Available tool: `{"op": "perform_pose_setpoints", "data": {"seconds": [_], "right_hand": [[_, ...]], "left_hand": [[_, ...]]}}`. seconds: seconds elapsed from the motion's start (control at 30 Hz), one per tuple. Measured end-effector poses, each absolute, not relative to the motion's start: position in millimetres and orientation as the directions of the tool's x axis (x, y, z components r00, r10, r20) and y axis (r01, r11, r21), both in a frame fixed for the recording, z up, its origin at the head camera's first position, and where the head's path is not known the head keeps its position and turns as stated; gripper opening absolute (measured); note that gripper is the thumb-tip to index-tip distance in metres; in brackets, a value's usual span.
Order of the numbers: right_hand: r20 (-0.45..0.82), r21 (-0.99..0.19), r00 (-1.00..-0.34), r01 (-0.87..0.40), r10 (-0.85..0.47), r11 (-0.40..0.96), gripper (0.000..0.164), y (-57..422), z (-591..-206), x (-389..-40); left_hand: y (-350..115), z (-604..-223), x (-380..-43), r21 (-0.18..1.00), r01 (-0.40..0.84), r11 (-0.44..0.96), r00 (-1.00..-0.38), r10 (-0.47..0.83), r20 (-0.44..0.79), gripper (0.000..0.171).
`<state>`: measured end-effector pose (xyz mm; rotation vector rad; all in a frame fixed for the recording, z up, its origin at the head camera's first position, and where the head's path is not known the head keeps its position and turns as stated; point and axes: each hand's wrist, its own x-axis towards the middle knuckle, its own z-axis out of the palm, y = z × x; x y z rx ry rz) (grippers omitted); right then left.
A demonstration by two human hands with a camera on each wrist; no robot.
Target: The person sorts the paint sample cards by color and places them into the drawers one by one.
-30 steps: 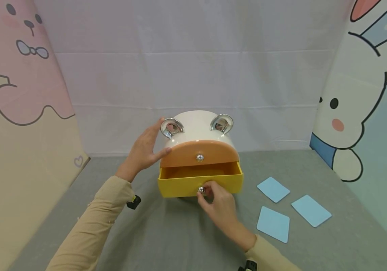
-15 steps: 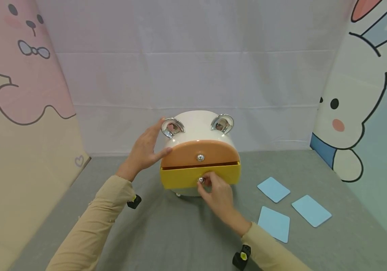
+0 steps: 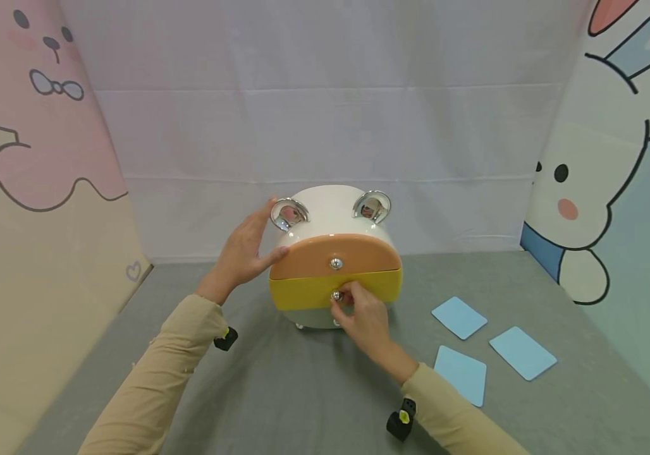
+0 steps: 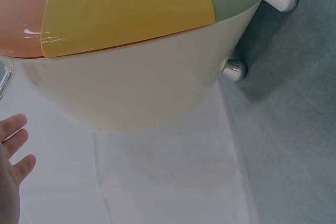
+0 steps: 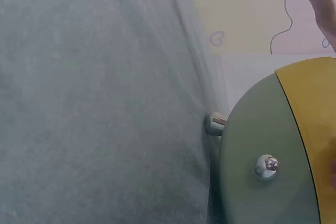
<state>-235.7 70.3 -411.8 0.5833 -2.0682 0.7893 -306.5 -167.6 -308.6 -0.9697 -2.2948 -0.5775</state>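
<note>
A small rounded cabinet [image 3: 325,205] with a white body and two chrome ears stands in the middle of the head view. Its front has an orange drawer [image 3: 302,260] on top, a yellow drawer [image 3: 301,293] in the middle and a green drawer [image 3: 310,318] at the bottom. All three fronts sit flush. My right hand [image 3: 366,323] pinches the yellow drawer's chrome knob [image 3: 336,295] between thumb and fingers. Against the cabinet's left side rests my left hand [image 3: 239,254], fingers extended and thumb at the orange drawer's edge.
Several light-blue cards lie on the grey cloth to the right: a back card [image 3: 459,318], a right card [image 3: 523,353] and a front card [image 3: 464,373], partly covered by my right sleeve. A white curtain [image 3: 325,133] hangs behind the cabinet.
The yellow drawer has slid inward from well pulled out to flush, my right hand moving forward with its knob. My left hand has kept its place on the cabinet.
</note>
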Motion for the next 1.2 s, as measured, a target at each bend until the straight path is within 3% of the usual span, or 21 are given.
{"op": "perform_pose_setpoints", "data": {"seconds": [0.37,0.63,1.0,1.2], "right_hand": [[0.851,-0.28,-0.507,-0.659,-0.137,0.698,0.017,73.0,-408.0,-240.0],[0.835,-0.302,-0.534,-0.644,-0.131,0.703,0.016,72.8,-408.6,-239.4],[0.724,-0.5,-0.689,-0.561,-0.037,0.659,0.024,75.8,-414.1,-222.5],[0.594,-0.612,-0.804,-0.429,0.028,0.664,0.026,74.9,-432.9,-215.1]], "left_hand": [[-167.2,-309.7,-307.1,0.158,0.75,0.642,-0.566,0.5,0.655,0.088],[-167.2,-309.7,-307.4,0.162,0.748,0.644,-0.569,0.495,0.657,0.089],[-166.4,-309.9,-308.0,0.174,0.75,0.638,-0.571,0.492,0.656,0.088],[-166.8,-309.7,-307.3,0.184,0.746,0.64,-0.58,0.489,0.652,0.088]]}}
